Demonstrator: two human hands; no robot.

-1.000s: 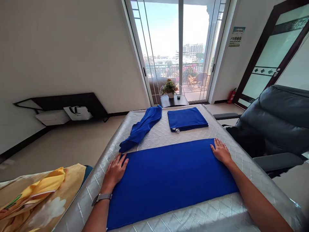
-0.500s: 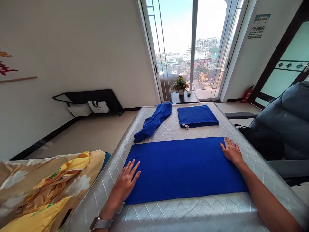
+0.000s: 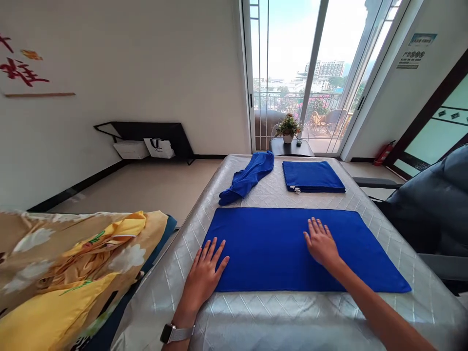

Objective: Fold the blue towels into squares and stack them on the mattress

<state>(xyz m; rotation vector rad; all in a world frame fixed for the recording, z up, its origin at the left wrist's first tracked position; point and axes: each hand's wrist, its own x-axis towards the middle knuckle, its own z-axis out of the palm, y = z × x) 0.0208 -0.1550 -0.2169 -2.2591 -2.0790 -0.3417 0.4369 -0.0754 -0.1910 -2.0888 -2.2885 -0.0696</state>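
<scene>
A blue cloth (image 3: 270, 248) lies flat as a long rectangle across the quilted silver mattress (image 3: 256, 317). At its left edge, my left hand (image 3: 204, 270) rests with fingers spread, partly on the cloth; a watch is on that wrist. My right hand (image 3: 321, 243) lies palm down on the cloth, right of its middle, fingers stretched out. Neither hand grips anything. Beyond the flat cloth are a crumpled blue cloth (image 3: 250, 176) on the left and a neatly folded blue stack (image 3: 312, 176) with small white tags on the right.
Patterned bedding with yellow fabric (image 3: 91, 258) lies at the left. A dark armchair (image 3: 435, 200) borders the mattress on the right. Past the far edge, a small table (image 3: 292, 148) holds a potted plant (image 3: 288, 127) before the glass doors.
My right hand has moved left from the cloth's right edge toward its middle. My left hand stays near the left edge. The camera view has shifted, moving the scene somewhat rightward.
</scene>
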